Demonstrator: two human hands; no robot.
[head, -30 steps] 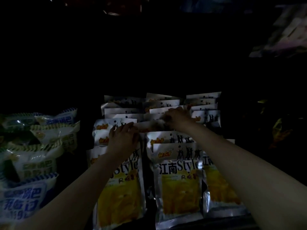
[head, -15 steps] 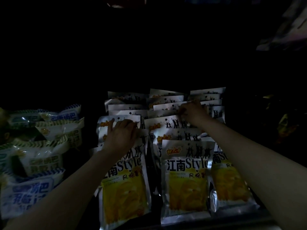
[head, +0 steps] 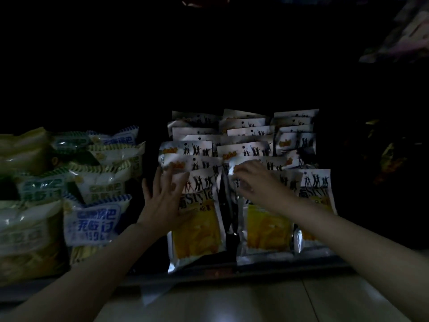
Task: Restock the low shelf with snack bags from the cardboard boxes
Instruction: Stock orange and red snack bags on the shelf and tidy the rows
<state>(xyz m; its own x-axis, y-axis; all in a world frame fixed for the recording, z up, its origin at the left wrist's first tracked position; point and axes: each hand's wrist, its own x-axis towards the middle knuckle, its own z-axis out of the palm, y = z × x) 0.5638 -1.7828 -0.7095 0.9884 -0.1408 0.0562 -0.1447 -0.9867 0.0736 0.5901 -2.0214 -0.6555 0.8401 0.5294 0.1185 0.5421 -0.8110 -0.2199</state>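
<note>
1. Here, in very dim light, the person leans into the low shelf (head: 232,267), both arms reaching over its front edge.
2. The left hand (head: 162,201) lies flat with fingers spread on the front silver-and-yellow snack bag (head: 197,219) of the left row, gripping nothing; I judge it is pressing the row to keep the bags leaning back in order.
3. The right hand (head: 255,182) rests on the upper part of the front bag of the middle row (head: 267,228), fingers bent over its top edge. Whether it pinches that bag or only touches it, I cannot tell; blur and darkness hide the fingertips.
4. The snack bags stand in three overlapping rows (head: 243,140), each behind and slightly above the one in front, probably so every header shows.
5. To the left, well apart from the hands, sit the blue-and-white bags (head: 92,219), stacked loosely.
6. The cardboard boxes are not in view. The back of the shelf is black, so how deep the rows run is hidden.
7. At the right, a dark yellowish package (head: 392,156) is too dim to identify, and the pale floor (head: 255,303) shows below the shelf.
</note>
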